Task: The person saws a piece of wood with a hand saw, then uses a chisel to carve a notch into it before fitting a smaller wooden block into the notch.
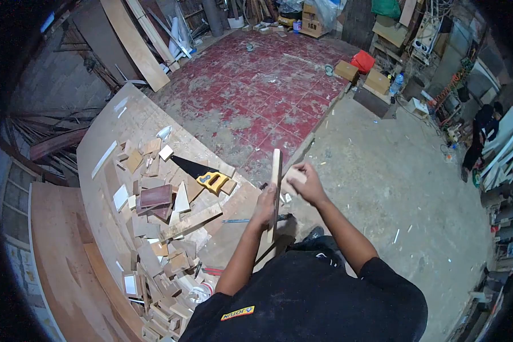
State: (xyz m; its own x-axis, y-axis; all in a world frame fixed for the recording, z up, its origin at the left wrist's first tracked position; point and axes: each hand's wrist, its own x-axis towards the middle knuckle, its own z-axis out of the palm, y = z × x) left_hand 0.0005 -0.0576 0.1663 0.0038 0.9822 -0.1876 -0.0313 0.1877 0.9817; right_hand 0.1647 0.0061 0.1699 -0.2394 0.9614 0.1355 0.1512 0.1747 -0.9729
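A narrow wooden strip (pixel 276 165) stands lengthwise in front of my body, rising past the workbench edge. My left hand (pixel 265 206) is closed around its middle. Just right of the strip, my right hand (pixel 308 183) pinches a small pale flat piece (pixel 292 175) between thumb and fingers. That piece reaches toward the strip's side; its exact kind I cannot tell. On the bench to the left lies a handsaw (pixel 212 181) with a yellow handle and dark blade. A thin blue bar (pixel 235 220) lies near my left wrist.
The workbench (pixel 179 137) carries many wood offcuts (pixel 155 196), including a long block (pixel 192 222). Red tiles (pixel 251 97) and concrete (pixel 376 188) make up the floor. Cardboard boxes (pixel 377 81) stand at the right, and tall boards (pixel 134 45) lean at the back left.
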